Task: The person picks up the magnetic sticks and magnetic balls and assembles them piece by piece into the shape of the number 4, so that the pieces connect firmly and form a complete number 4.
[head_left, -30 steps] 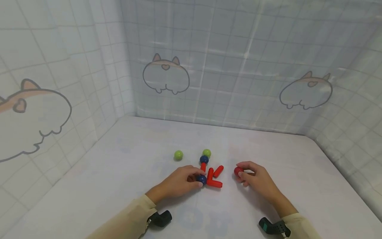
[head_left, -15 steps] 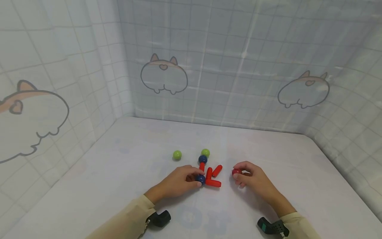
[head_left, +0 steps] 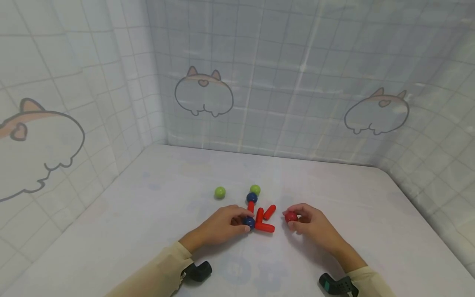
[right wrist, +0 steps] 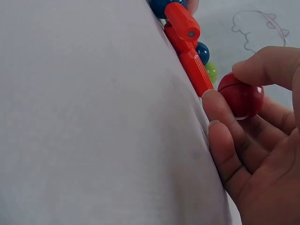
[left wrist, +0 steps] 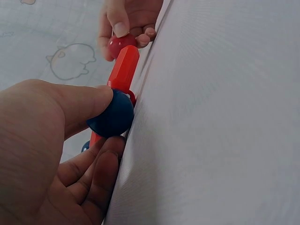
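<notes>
My left hand (head_left: 222, 225) pinches a blue ball (left wrist: 114, 115) between thumb and fingers, low at the tabletop. Several red rods meet around that ball: one red rod (head_left: 264, 227) points right, another (head_left: 259, 215) angles away, and a third (head_left: 251, 207) runs back to a second blue ball (head_left: 252, 198). To the right of the cluster, my right hand (head_left: 315, 227) holds a red ball (right wrist: 241, 96) with thumb and fingers. A separate-looking red rod (head_left: 269, 212) lies between the cluster and that hand.
One green ball (head_left: 255, 189) sits just behind the far blue ball. Another green ball (head_left: 220, 192) lies alone to the left. The white tabletop (head_left: 178, 173) ends at tile-patterned curtains (head_left: 282, 103) behind and at both sides.
My right hand has moved a little left with the red ball, nearer the rods. The left hand keeps its hold on the blue ball, and the head view has shifted slightly.
</notes>
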Available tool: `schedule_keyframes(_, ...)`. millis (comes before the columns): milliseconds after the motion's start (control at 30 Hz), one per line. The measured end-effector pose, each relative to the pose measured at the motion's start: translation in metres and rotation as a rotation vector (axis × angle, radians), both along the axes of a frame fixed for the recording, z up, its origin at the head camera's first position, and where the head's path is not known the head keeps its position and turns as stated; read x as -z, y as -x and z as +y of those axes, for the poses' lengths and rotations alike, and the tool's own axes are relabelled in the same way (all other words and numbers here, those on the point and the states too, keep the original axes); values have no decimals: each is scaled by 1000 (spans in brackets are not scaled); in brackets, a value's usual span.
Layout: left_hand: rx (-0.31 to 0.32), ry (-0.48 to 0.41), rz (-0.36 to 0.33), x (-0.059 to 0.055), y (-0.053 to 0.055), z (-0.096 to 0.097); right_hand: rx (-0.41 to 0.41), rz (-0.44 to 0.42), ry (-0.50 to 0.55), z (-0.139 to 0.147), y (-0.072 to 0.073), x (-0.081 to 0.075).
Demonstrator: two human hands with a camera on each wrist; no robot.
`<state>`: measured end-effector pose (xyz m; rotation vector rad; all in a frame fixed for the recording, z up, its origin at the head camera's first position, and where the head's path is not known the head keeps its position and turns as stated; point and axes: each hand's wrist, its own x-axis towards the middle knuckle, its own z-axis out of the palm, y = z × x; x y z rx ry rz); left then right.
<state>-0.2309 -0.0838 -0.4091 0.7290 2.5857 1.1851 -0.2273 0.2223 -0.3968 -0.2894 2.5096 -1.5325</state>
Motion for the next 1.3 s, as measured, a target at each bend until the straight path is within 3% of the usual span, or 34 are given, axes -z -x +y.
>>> schedule_keyframes(233,-12,11,-11,1,1,0,0,26,-66,-5,-4,-1)
schedule_keyframes(567,-7,16,8,0,1,0,-134,78,-165,-8,-6,0)
schedule_keyframes(1000,-15,10,-6,-2,0,1,-114,81,-227,-13,-8,0)
schedule_keyframes(1300,-22,-2,-10,-4,-2,3,-142,132,-261,-15,-9,-1)
